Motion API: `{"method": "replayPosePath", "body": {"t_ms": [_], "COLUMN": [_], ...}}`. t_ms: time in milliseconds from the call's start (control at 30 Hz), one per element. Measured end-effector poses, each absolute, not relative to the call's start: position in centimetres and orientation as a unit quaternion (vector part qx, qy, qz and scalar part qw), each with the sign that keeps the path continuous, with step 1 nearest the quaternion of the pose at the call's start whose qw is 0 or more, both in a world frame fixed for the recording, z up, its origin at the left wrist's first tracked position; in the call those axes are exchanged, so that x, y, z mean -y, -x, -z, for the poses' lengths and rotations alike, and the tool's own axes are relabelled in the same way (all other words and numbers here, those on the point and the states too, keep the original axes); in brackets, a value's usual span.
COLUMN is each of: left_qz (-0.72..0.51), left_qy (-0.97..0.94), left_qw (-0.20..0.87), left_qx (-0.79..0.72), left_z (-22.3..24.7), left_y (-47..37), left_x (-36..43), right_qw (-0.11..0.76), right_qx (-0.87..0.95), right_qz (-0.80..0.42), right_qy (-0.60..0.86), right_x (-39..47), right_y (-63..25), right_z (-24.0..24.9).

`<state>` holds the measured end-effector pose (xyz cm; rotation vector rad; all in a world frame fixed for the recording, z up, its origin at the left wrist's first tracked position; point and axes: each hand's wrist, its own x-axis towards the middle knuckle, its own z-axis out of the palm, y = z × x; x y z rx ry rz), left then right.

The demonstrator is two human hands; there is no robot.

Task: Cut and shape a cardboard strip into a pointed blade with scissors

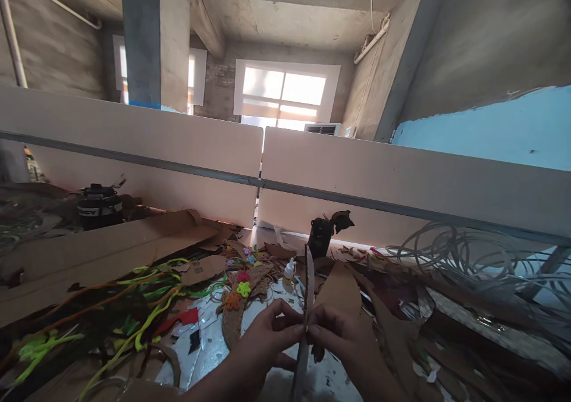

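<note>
A long narrow strip (309, 277), dark along its edge and pale on its face, stands nearly upright at the lower middle. My left hand (279, 333) pinches it from the left with thumb and forefinger. From the right, my right hand (332, 330) pinches the same strip at about the same height, fingertips almost touching those of the left. Just beyond the hands is a small white-capped glue bottle (289, 271). Left of it, colourful flower pieces (243, 289) lie on a brown curved woven piece (232, 324).
Green and orange fuzzy stems (156, 316) and cardboard (111, 253) cover the left. A black container (320, 237) stands behind the strip. Coiled clear tubing (446, 253) and brown scraps lie at right. A white partition (178, 146) runs across the back.
</note>
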<state>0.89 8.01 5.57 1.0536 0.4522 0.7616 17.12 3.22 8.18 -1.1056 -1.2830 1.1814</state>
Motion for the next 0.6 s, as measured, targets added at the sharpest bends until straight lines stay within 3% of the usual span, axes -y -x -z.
{"method": "replayPosePath", "body": {"t_ms": [600], "left_qz": [-0.372], "left_qy": [-0.517], "left_qw": [0.698], "left_qx": [-0.328], "left_z": [-6.06], "left_y": [-1.32], "left_x": [-8.26], "right_qw": [0.491], "right_qx": [0.558], "right_qz": [-0.432], "right_qy": [0.511], "right_x": [-3.49], "right_y": [-16.98], "right_z": [-7.34]}}
